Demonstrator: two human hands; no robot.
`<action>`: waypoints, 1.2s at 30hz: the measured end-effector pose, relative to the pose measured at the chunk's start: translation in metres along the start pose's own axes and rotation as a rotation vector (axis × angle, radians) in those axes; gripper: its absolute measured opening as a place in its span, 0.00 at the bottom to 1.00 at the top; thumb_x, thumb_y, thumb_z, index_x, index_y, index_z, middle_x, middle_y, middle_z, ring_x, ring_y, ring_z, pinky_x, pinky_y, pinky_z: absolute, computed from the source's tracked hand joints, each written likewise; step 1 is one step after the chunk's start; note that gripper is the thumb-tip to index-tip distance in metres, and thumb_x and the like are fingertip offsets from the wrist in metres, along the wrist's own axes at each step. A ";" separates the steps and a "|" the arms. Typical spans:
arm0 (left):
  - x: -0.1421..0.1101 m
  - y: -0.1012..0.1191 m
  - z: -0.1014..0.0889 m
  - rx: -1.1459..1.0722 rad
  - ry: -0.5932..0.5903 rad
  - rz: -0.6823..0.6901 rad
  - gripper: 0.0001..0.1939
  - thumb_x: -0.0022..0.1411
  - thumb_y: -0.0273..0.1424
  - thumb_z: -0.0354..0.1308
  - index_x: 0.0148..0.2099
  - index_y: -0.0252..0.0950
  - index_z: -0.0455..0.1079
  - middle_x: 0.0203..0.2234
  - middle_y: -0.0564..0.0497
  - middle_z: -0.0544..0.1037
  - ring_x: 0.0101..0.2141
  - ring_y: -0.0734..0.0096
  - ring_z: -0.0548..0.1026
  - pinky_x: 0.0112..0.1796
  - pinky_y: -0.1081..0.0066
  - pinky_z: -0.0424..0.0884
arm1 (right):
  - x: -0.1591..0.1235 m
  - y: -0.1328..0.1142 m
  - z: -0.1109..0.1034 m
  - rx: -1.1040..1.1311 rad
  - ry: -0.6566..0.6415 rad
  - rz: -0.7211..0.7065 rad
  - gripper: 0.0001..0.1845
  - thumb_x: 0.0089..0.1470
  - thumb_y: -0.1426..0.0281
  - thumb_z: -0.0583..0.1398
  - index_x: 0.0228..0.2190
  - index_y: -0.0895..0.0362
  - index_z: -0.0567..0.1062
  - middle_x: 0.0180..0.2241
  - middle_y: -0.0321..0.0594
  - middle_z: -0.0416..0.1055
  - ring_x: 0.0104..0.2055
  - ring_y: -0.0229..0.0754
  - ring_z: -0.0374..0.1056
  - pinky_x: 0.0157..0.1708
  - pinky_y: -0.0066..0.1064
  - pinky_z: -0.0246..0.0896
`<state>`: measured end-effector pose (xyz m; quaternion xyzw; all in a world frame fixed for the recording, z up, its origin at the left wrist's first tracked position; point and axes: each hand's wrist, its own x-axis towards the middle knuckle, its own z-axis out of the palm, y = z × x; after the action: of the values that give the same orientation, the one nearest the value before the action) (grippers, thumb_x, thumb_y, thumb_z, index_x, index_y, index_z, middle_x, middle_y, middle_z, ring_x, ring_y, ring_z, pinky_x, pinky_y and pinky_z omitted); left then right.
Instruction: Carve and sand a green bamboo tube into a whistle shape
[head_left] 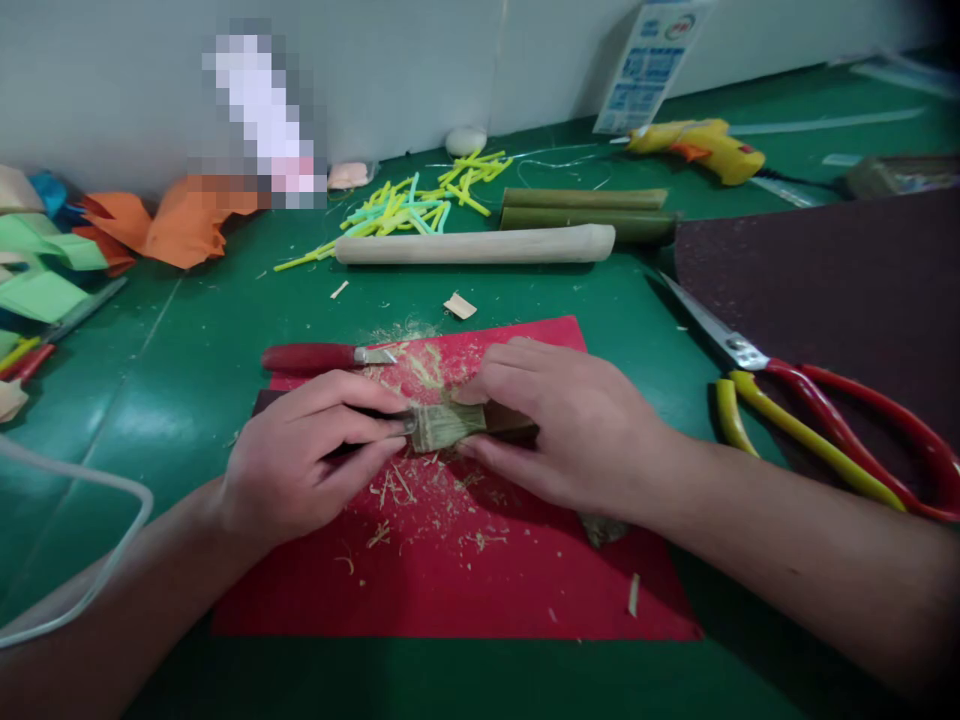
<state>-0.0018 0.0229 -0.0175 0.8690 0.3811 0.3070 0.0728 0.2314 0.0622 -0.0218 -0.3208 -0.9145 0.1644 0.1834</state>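
Observation:
Between my hands is a small, pale green, grainy piece that looks like bamboo (448, 426). My left hand (304, 465) pinches its left end with thumb and fingers. The fingertips of my right hand (562, 420) close on its right side. Beneath the piece, a dark brown strip (514, 424) shows near my right fingers; its dark end also appears behind my left hand. The red sheet (450, 590) under both hands is strewn with fine shavings (394, 485). Just beyond my left hand lies a red-handled knife (311, 357) with a short blade.
Red-and-yellow-handled scissors (750, 360) lie at right on a dark brown sheet (825, 270). Farther back are a pale bamboo stick (476, 246), green bamboo pieces (589, 215), yellow-green strips (405, 210) and a yellow glue gun (697, 148). A white cable (127, 490) crosses my left forearm.

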 end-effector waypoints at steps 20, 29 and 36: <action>0.001 0.003 0.005 0.063 0.011 0.104 0.04 0.60 0.22 0.61 0.39 0.35 0.72 0.38 0.46 0.80 0.40 0.68 0.78 0.44 0.67 0.77 | 0.004 0.006 0.001 0.022 -0.010 -0.093 0.11 0.57 0.66 0.58 0.39 0.59 0.75 0.35 0.45 0.74 0.39 0.46 0.67 0.38 0.37 0.59; -0.002 0.002 0.006 0.103 0.048 0.135 0.04 0.61 0.24 0.61 0.39 0.36 0.72 0.37 0.48 0.80 0.38 0.67 0.78 0.42 0.65 0.77 | 0.005 0.006 0.003 0.032 -0.012 -0.100 0.12 0.57 0.66 0.59 0.38 0.62 0.76 0.35 0.46 0.74 0.38 0.46 0.67 0.39 0.37 0.59; 0.002 -0.001 0.006 0.042 0.023 0.173 0.04 0.61 0.23 0.61 0.39 0.34 0.72 0.38 0.46 0.79 0.39 0.67 0.78 0.43 0.64 0.77 | 0.005 0.006 0.003 0.013 0.007 -0.103 0.14 0.57 0.65 0.58 0.38 0.63 0.76 0.35 0.48 0.74 0.39 0.48 0.67 0.40 0.38 0.59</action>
<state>0.0026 0.0253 -0.0220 0.8965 0.3116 0.3142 0.0235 0.2300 0.0693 -0.0256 -0.2728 -0.9281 0.1596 0.1968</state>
